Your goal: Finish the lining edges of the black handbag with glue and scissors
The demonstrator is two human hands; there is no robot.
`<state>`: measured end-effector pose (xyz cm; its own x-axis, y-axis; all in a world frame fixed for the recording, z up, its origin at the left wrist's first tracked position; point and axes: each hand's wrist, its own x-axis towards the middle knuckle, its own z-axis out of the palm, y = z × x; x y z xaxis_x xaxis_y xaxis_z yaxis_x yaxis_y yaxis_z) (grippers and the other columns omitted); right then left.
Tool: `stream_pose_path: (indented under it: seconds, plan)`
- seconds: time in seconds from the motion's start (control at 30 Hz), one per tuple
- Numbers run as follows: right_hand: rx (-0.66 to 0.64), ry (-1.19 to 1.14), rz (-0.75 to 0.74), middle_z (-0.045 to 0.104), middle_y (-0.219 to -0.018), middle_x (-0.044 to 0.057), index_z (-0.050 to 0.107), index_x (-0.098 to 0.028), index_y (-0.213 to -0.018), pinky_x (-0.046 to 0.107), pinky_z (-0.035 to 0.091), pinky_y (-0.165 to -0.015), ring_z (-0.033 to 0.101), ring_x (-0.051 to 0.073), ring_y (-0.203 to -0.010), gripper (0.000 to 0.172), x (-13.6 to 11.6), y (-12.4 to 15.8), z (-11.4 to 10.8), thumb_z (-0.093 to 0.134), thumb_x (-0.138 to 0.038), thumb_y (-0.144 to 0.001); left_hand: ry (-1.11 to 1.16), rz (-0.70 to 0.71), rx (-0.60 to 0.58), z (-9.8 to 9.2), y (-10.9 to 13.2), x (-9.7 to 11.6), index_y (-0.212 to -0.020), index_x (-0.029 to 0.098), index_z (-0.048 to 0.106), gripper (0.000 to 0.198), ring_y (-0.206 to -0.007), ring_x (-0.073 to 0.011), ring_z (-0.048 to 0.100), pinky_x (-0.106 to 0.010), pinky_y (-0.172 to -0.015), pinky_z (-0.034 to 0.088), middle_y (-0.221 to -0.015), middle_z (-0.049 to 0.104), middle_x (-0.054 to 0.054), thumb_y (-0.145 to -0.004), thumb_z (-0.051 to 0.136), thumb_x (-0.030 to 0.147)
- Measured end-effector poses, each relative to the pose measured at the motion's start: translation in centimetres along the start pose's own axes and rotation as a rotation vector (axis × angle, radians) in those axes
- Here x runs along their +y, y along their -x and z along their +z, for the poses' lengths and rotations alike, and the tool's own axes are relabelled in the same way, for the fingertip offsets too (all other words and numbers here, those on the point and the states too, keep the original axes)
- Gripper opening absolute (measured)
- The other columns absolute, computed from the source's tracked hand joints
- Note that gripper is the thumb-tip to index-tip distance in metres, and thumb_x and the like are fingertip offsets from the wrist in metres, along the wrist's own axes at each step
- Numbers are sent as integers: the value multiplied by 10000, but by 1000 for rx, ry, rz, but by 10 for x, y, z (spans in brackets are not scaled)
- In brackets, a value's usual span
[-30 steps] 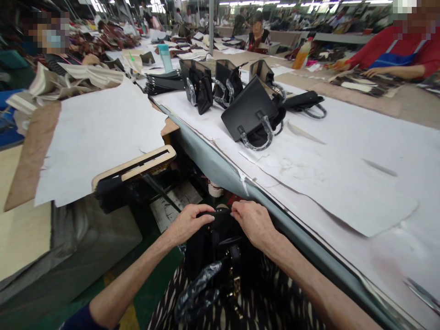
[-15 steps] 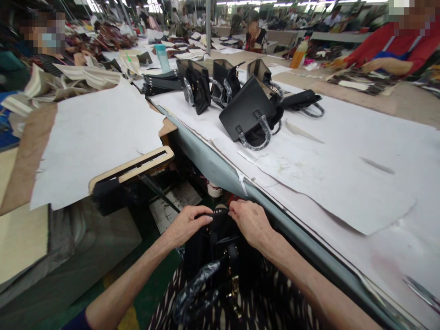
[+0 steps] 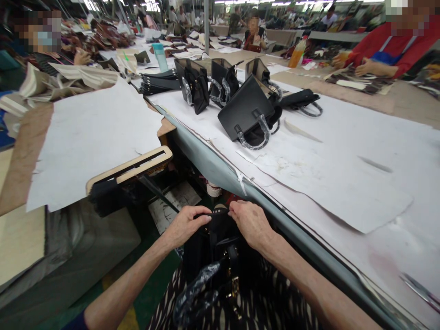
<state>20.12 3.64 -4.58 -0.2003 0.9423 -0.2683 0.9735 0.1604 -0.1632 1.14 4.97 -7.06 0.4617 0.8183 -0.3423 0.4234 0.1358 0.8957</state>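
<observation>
A black handbag (image 3: 223, 233) rests in my lap, its plastic-wrapped handle (image 3: 197, 286) and gold-coloured metal fittings toward me. My left hand (image 3: 187, 224) pinches the bag's far upper edge between thumb and fingers. A short way to the right, my right hand (image 3: 250, 222) grips the same edge with its fingertips. The stretch of edge between the two hands looks taut. Much of the bag's dark body blends into the patterned clothing below, so its outline is hard to make out.
Several black handbags (image 3: 245, 107) with wrapped handles are on the white-covered table (image 3: 337, 183) ahead. Black straps (image 3: 160, 82) and a turquoise cup (image 3: 160, 57) lie beyond. A metal tool (image 3: 421, 291) is at the right. On the left, a wooden-framed piece (image 3: 130, 169) juts out. A co-worker in red sleeves (image 3: 371, 50) sits across.
Both my hands keep their pinch on the bag's edge, almost unmoved. The view has shifted slightly. At the far left, a co-worker's hand has risen.
</observation>
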Motion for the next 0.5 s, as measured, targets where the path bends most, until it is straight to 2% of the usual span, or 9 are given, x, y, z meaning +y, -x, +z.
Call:
stream_pose_path:
  seconds: [0.27, 0.43, 0.5]
  plan:
    - [-5, -7, 10, 641, -839, 39, 574, -200, -821, 254, 371, -619, 612, 171, -768, 158, -1, 0, 0, 434, -262, -859, 25, -27, -15, 0, 2, 2, -880, 139, 640, 244, -641, -130, 509, -207, -590, 376, -723, 614, 4, -762, 512, 311]
    - [1, -17, 23, 650, -871, 49, 527, -197, -992, 257, 377, -642, 609, 174, -785, 169, 0, -2, 1, 449, -243, -850, 54, -36, -34, 0, 2, 0, -881, 142, 642, 241, -641, -124, 501, -204, -591, 373, -729, 606, 7, -765, 512, 307]
    - [-4, -16, -10, 647, -857, 39, 561, -212, -943, 251, 373, -640, 605, 165, -778, 153, 1, -4, 3, 446, -245, -849, 63, -33, -42, -1, 3, 0, -878, 143, 638, 237, -645, -122, 499, -203, -594, 373, -739, 601, 8, -767, 505, 304]
